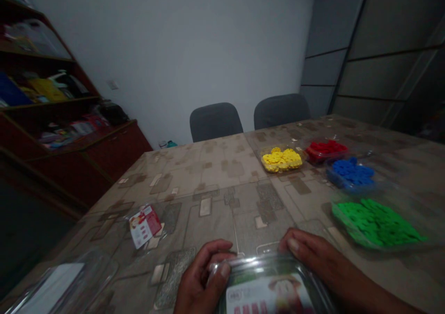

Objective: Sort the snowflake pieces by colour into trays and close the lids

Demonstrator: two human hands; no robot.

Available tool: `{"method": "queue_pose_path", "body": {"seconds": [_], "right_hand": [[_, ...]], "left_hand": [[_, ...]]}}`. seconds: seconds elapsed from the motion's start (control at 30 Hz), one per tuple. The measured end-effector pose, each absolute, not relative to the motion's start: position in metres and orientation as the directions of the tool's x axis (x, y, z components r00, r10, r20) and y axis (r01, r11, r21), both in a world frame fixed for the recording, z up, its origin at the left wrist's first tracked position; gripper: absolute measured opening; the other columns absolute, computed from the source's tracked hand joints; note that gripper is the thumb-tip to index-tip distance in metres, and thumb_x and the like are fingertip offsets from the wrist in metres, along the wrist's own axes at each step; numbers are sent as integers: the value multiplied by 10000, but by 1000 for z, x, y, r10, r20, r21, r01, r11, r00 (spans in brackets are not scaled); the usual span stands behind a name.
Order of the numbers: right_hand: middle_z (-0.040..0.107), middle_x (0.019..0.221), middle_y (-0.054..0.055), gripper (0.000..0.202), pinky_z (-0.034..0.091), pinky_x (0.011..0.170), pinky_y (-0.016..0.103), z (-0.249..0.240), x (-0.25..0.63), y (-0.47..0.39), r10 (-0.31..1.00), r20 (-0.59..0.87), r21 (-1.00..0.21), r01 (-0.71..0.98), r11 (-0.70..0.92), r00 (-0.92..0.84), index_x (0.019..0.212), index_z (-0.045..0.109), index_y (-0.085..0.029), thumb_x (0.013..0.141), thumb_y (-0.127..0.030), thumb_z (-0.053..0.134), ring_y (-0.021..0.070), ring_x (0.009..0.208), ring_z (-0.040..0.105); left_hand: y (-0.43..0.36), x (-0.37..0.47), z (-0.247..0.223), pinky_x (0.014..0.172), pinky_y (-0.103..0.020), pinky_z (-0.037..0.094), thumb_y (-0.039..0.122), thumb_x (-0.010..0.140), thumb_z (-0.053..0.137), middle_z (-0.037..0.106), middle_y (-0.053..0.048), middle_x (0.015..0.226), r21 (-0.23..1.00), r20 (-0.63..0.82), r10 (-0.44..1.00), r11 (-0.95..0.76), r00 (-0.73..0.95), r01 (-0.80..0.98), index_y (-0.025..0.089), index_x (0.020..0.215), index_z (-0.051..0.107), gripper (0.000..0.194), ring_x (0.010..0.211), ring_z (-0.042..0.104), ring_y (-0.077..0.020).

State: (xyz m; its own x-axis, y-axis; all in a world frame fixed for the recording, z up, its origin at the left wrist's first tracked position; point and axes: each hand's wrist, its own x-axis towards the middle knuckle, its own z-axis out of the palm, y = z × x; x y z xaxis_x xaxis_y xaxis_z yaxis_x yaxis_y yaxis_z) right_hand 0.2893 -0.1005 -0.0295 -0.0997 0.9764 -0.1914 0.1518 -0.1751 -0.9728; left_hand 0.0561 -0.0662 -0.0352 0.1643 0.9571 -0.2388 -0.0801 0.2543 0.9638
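A clear plastic box with a printed label point(267, 293) is at the bottom centre, its near part cut off by the frame edge. My left hand point(205, 277) grips its left side, thumb on the lid edge and fingers curled round the far corner. On the right side, my right hand point(313, 253) holds the same box near its far right corner. Green pieces point(377, 223) lie in a clear tray to the right of my right hand. Beyond them are trays of blue pieces point(352, 171), red pieces point(327, 149) and yellow pieces point(281, 159).
A red and white printed packet point(145, 226) lies on the patterned table point(222, 175) at left. Clear plastic containers point(62, 284) stand at the lower left corner. Two grey chairs point(215, 121) are behind the far edge; a shelf unit point(114, 142) is at left.
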Motion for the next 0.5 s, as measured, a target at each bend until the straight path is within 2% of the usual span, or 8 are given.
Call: {"method": "queue_pose_path", "body": {"seconds": [0.1, 0.17, 0.23, 0.3, 0.37, 0.4, 0.5], "right_hand": [[551, 729, -8, 459, 418, 615, 276, -30, 289, -82, 989, -140, -976, 174, -128, -57, 832, 581, -195, 922, -609, 404, 179, 687, 532], [594, 776, 17, 431, 432, 641, 295, -31, 291, -69, 998, -61, -967, 248, -52, -27, 888, 607, -188, 958, -548, 380, 195, 729, 563], [621, 848, 52, 385, 441, 723, 333, -27, 294, -60, 996, 86, -918, 388, 75, 10, 918, 628, -188, 987, -459, 364, 218, 812, 581], [626, 924, 81, 318, 421, 822, 381, -19, 297, -60, 958, 288, -802, 548, 238, 6, 949, 646, -190, 992, -356, 378, 241, 909, 571], [630, 996, 87, 244, 397, 874, 400, -8, 298, -66, 890, 442, -656, 638, 404, -110, 1013, 655, -204, 977, -277, 424, 248, 978, 548], [636, 1020, 81, 216, 395, 878, 396, -3, 298, -70, 857, 474, -597, 641, 482, -203, 1044, 654, -216, 968, -263, 457, 245, 991, 543], [648, 1073, 71, 206, 402, 879, 387, 1, 295, -78, 776, 436, -498, 595, 630, -456, 1115, 639, -230, 929, -293, 577, 242, 1010, 544]], "left_hand": [[-54, 62, -35, 587, -254, 523, 469, 663, 806, 744, -50, 798, 971, -206, 972, 217, 111, -102, 185, 932, 684, 410, 682, 671, -200], [-45, 65, -34, 583, -235, 516, 433, 703, 786, 734, -33, 797, 975, -190, 977, 200, 98, -100, 184, 942, 672, 363, 678, 663, -181], [-37, 66, -34, 579, -229, 508, 390, 759, 747, 716, -16, 791, 982, -163, 980, 173, 116, -82, 184, 938, 658, 287, 667, 652, -167], [-27, 67, -33, 573, -229, 499, 346, 802, 703, 698, -7, 786, 993, -101, 986, 108, 136, -47, 179, 916, 651, 209, 652, 637, -157], [-15, 69, -34, 579, -229, 494, 302, 824, 671, 687, -7, 804, 1000, -26, 991, 28, 135, -14, 170, 890, 648, 149, 663, 627, -153], [-9, 71, -35, 594, -230, 495, 286, 828, 660, 683, -8, 810, 1000, 5, 991, -5, 132, -2, 166, 878, 647, 130, 679, 625, -154], [9, 78, -37, 604, -235, 495, 256, 834, 635, 673, -15, 787, 996, 72, 985, -79, 155, 40, 148, 861, 646, 112, 676, 622, -156]]}}
